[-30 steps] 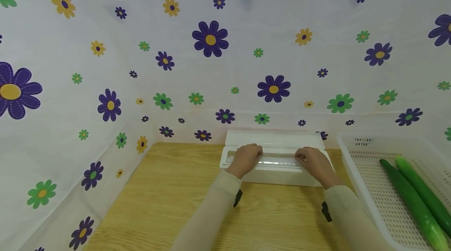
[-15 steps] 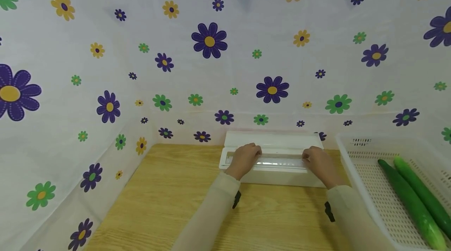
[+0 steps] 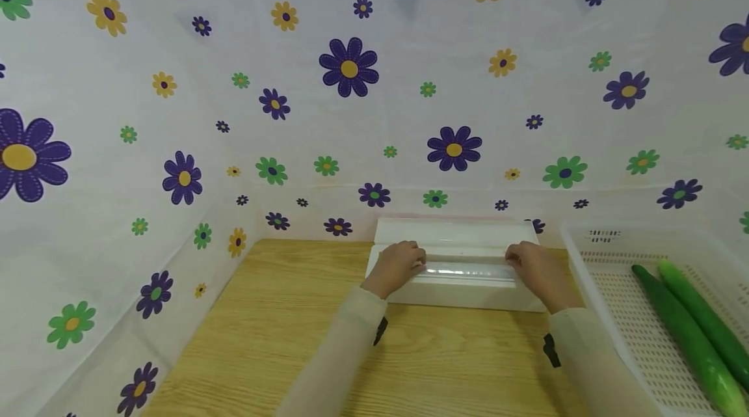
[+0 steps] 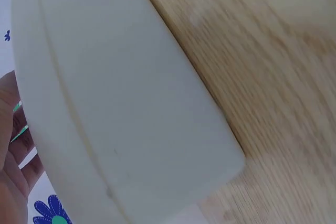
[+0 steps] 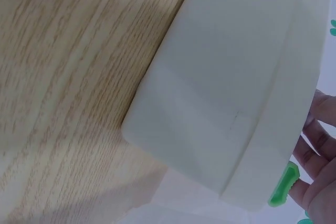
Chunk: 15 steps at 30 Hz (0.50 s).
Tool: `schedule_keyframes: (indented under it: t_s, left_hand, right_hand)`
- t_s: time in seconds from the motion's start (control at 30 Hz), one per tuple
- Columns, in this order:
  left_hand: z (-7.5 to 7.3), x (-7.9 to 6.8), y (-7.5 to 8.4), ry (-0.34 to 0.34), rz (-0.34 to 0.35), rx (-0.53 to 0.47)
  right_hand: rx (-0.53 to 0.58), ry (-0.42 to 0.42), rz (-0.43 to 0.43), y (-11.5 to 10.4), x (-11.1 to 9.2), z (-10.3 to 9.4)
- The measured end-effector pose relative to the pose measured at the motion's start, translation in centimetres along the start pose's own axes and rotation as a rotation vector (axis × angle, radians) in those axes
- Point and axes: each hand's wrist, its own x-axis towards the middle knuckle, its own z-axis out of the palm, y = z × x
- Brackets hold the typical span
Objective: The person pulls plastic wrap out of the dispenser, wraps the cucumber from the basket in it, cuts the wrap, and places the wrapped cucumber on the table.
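A long white cling film dispenser (image 3: 462, 296) stands against the back wall with its lid (image 3: 456, 232) raised. A shiny roll of cling film (image 3: 468, 270) lies inside it. My left hand (image 3: 396, 269) reaches over the front to the roll's left part, fingers curled, thumb and fingertips pinching at the film. At the right part, my right hand (image 3: 535, 272) pinches at the film the same way. In both wrist views the dispenser's front covers much of the hand. A small green slider (image 5: 284, 184) shows beside the right fingers in the right wrist view.
To the right stands a white plastic basket (image 3: 603, 332) with two green cucumbers (image 3: 687, 332) in it. The wooden table (image 3: 281, 339) runs up to a flowered white sheet (image 3: 363, 124) at the back and left.
My hands have moved apart along the roll, the right one outward first and then the left one slightly leftward. More of the film shows between them. Dispenser and basket stay put.
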Motion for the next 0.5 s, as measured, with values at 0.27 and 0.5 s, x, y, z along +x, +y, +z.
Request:
schedule_keyframes:
  t_s: [0.27,0.5]
  left_hand:
    - [-0.6,-0.6,-1.0,0.007,-0.016,0.003]
    - [-0.2,-0.6,-1.2,0.138,0.003,0.018]
  right_hand:
    - [-0.015,0.011,-0.046,0.3,-0.2,0.0]
    - [-0.022,0.022,-0.069,0.3,-0.1,0.1]
